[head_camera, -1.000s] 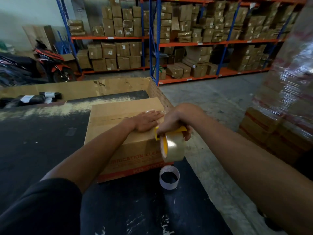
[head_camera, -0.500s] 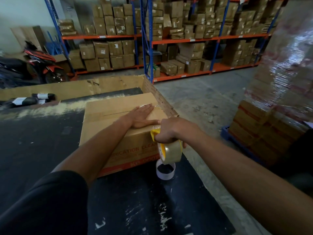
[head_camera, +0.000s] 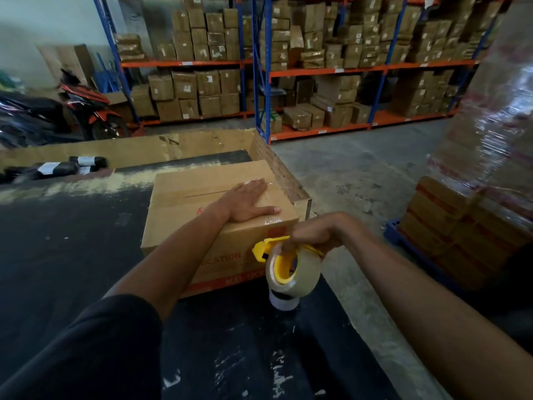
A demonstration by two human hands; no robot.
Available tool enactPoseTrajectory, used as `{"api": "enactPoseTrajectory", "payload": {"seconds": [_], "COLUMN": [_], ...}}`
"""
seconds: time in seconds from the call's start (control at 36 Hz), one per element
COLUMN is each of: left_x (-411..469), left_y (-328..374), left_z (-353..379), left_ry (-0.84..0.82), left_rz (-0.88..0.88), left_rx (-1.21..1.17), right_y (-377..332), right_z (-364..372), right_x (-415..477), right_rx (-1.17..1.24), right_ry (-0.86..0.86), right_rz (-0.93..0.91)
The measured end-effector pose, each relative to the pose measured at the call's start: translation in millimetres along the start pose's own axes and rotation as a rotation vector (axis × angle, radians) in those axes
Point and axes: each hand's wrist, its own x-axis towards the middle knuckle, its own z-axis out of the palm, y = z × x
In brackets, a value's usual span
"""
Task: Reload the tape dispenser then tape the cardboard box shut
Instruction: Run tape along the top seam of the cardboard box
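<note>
A brown cardboard box (head_camera: 184, 194) with red print on its near side sits on a black table (head_camera: 63, 255), flaps closed with clear tape along the top seam. My left hand (head_camera: 248, 202) lies flat, fingers spread, on the box's top right part. My right hand (head_camera: 314, 233) grips a yellow tape dispenser (head_camera: 288, 264) loaded with a clear tape roll, held just off the box's near right corner, below the top edge. An empty white tape core (head_camera: 281, 301) stands on the table right under the dispenser, partly hidden by it.
A large open cardboard tray (head_camera: 202, 142) lies behind the box, with black wrapped parcels (head_camera: 60, 167) at far left. A shrink-wrapped pallet of cartons (head_camera: 484, 168) stands at right. Blue-and-orange shelving (head_camera: 261, 67) full of boxes and a motorbike (head_camera: 83, 108) fill the background. The table's right edge is close to the dispenser.
My right hand has drawn the dispenser down from the box's top edge to beside its near right corner. My left hand has slid a little further onto the box top.
</note>
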Motion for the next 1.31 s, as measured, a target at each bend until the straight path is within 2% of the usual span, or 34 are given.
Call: {"api": "enactPoseTrajectory", "payload": {"seconds": [0.14,0.39,0.67,0.78,0.86,0.94,1.11,1.31], "left_x": [-4.9,-31.6,-112.2,-146.3,-168.2,-177.6,-176.0,-177.7], "left_y": [5.7,-4.5,-39.5,-56.9,-74.7,-63.2,-58.0,-53.0], "left_z": [-5.5,-3.1,-9.8,-13.2,-10.3,-6.8,-5.9,-6.5], "left_ry": [0.023,0.238,0.248,0.241,0.191,0.126,0.236,0.22], "left_rz": [-0.029,-0.231,-0.446,-0.579,-0.675,-0.646,-0.719,-0.655], "left_rx": [0.005,-0.091,-0.185,-0.186,-0.214,-0.278,-0.475,-0.409], "right_y": [10.0,19.2,14.6,7.3,-5.6,-21.0,-39.5,-51.6], "right_z": [0.2,15.1,30.0,37.8,47.9,61.0,87.8,124.1], "right_x": [15.4,21.9,38.2,49.9,62.4,73.3,93.9,110.3], "right_rx": [-0.056,-0.037,-0.146,-0.166,-0.283,-0.417,-0.516,-0.64], "right_ry": [-0.004,0.027,-0.073,-0.05,-0.013,0.011,0.047,0.02], "right_rz": [-0.029,-0.188,-0.245,-0.242,-0.26,-0.287,-0.324,-0.368]}}
